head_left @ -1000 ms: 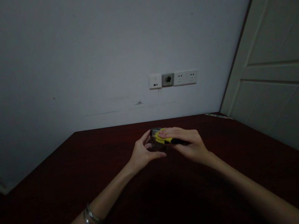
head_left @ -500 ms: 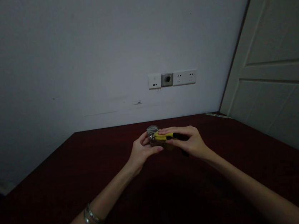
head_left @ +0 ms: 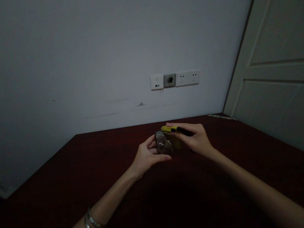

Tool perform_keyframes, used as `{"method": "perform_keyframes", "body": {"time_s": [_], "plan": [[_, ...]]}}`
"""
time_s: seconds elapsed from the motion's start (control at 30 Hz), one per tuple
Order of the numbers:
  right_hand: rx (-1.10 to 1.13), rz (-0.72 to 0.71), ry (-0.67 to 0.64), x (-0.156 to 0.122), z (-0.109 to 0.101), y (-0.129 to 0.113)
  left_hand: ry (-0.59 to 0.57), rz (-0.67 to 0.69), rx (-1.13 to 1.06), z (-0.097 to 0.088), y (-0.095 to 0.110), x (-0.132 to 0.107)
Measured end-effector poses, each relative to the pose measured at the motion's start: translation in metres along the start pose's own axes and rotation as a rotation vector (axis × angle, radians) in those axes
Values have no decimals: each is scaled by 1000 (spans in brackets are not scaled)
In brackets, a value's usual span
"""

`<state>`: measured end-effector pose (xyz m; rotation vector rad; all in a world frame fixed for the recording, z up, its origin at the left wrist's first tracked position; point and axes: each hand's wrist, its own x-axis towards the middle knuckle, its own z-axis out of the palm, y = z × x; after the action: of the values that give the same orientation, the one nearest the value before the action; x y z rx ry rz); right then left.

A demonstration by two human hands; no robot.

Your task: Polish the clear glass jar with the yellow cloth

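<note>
My left hand (head_left: 148,155) is closed around the side of a small clear cup (head_left: 163,146), thumb in front and fingers behind. The cup looks transparent and shiny; dim light hides its finer details. My right hand (head_left: 195,134) grips a folded yellow-and-black cloth (head_left: 167,129) and holds it at the cup's upper right rim. A yellowish part of the cloth hangs below the right fingers, blurred. Both hands are above the dark red table, near its far side.
The dark red table (head_left: 103,148) meets a pale wall (head_left: 93,62) at the back. Wall sockets (head_left: 187,78) are set above the table. A panelled white door (head_left: 279,48) stands at the right, and a thin flat strip (head_left: 222,117) lies at the back right edge.
The cloth has moved up and slightly right, from the cup's side to its rim. The cup has shifted a little right and down, and more of it shows.
</note>
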<state>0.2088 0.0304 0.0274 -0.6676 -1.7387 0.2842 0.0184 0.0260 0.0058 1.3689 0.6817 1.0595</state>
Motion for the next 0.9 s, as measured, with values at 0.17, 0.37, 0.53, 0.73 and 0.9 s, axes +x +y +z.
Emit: {"method": "perform_keyframes", "body": {"time_s": [0.17, 0.37, 0.53, 0.73, 0.9], "plan": [[-3, 91, 61, -5, 3, 0, 69, -38, -31, 12, -1, -3], [-62, -303, -83, -9, 7, -9, 135, -36, 21, 8, -6, 4], [-282, -692, -296, -12, 9, -4, 181, 31, 19, 7, -16, 10], [-338, -450, -221, -10, 3, 7, 143, -10, 71, 12, -22, 5], [-337, -481, -304, -11, 6, -4, 170, 18, 115, 12, -22, 8]]}}
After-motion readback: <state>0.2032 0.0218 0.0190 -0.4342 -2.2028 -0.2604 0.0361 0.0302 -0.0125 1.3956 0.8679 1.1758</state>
